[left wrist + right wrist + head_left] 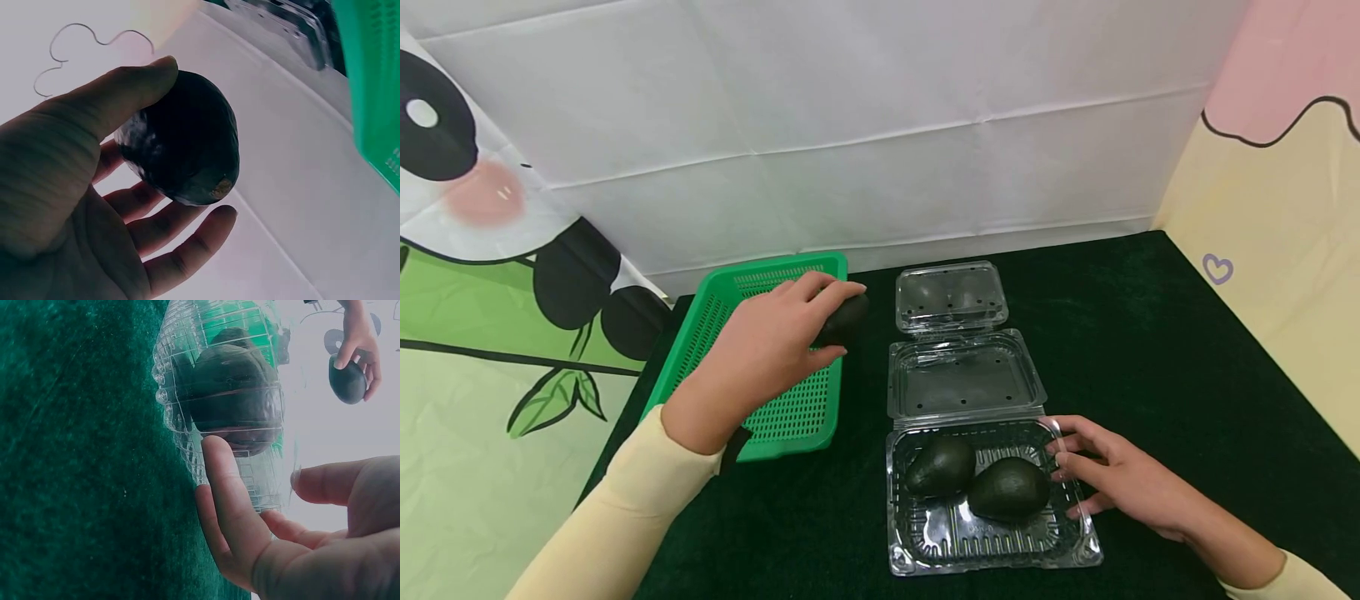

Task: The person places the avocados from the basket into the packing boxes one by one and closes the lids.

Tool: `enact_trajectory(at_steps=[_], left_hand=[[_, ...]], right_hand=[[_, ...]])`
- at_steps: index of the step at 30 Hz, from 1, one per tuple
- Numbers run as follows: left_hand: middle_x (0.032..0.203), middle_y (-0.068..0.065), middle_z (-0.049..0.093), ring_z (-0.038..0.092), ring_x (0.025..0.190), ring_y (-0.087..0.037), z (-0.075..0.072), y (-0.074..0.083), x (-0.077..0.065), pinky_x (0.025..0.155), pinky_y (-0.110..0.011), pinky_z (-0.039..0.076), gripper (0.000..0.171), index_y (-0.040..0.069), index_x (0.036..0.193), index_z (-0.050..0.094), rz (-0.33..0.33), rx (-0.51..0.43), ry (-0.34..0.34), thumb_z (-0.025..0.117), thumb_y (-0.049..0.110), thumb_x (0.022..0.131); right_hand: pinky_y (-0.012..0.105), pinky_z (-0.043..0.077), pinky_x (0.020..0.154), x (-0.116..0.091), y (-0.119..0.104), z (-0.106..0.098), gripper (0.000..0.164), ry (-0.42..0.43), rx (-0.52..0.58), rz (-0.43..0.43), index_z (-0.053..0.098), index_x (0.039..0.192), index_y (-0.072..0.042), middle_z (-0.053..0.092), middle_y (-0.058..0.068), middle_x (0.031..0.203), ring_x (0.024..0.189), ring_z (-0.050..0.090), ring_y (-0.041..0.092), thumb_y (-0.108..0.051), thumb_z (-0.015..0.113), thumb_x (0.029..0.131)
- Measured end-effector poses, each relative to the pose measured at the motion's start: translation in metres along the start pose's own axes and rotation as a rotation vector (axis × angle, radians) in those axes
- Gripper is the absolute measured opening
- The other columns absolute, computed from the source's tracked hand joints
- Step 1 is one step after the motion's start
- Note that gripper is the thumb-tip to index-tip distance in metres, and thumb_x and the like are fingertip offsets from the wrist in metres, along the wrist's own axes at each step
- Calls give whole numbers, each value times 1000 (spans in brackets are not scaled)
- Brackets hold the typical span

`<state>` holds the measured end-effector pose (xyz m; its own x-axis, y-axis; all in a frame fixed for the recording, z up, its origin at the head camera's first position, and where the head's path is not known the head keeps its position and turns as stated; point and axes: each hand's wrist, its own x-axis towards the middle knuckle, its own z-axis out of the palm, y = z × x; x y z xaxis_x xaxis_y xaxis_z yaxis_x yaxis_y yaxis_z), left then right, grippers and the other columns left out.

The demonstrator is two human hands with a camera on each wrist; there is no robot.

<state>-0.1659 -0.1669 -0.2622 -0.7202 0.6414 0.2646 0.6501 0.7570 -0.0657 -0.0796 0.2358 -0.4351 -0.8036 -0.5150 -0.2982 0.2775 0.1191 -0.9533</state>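
Observation:
My left hand [775, 333] grips a dark avocado [187, 140] between thumb and fingers, above the right side of a green plastic basket [838, 392]. That avocado's brown stem scar shows in the left wrist view. A clear plastic clamshell box [992, 562] lies with its lid [958, 379] folded back. Inside the box, one avocado [942, 467] rests at the left and another avocado [1009, 489] beside it. My right hand [1112, 471] touches the box's right side, fingers fairly straight along the outer wall, thumb at the rim.
Behind the box lies a smaller clear lidded section [951, 298] with holes. A dark green cloth [1150, 358] covers the table. White fabric [865, 133] hangs along the back, with printed fabric [1285, 250] at the right side.

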Motion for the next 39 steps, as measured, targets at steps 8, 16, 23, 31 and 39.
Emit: enact_trajectory(at_steps=[8,16,23,31,39], left_hand=[[134,-9,61,67,100,-26,-7,27,-3,73,-40,59,75,18,146,56,54,41,-6,92,30,81],[135,-8,59,68,105,-26,-11,51,-12,80,-44,59,75,22,145,57,109,19,3,92,31,80],[137,-5,59,66,110,-25,-3,74,-23,83,-44,60,72,26,145,55,166,-15,-28,90,35,82],[138,-1,59,64,111,-20,20,92,-32,85,-39,58,76,30,147,52,203,-45,-150,89,42,82],[137,1,59,63,114,-17,43,104,-40,85,-36,57,76,31,148,51,233,-69,-210,87,44,83]], right_hand=[[54,59,81,0,1,-1,57,-11,5,-12,21,161,-6,30,38,148,121,57,35,-19,47,111],[54,59,81,0,0,-1,56,-12,4,-8,22,161,-6,31,37,147,121,58,35,-18,47,111],[55,59,81,0,0,-1,57,-12,9,-4,22,161,-6,31,37,148,122,58,36,-19,47,111],[54,60,80,0,1,-1,57,-6,6,1,22,161,-6,32,37,148,122,57,36,-19,48,111],[55,59,81,1,1,-2,57,-5,10,11,22,161,-5,31,38,149,122,57,36,-19,48,111]])
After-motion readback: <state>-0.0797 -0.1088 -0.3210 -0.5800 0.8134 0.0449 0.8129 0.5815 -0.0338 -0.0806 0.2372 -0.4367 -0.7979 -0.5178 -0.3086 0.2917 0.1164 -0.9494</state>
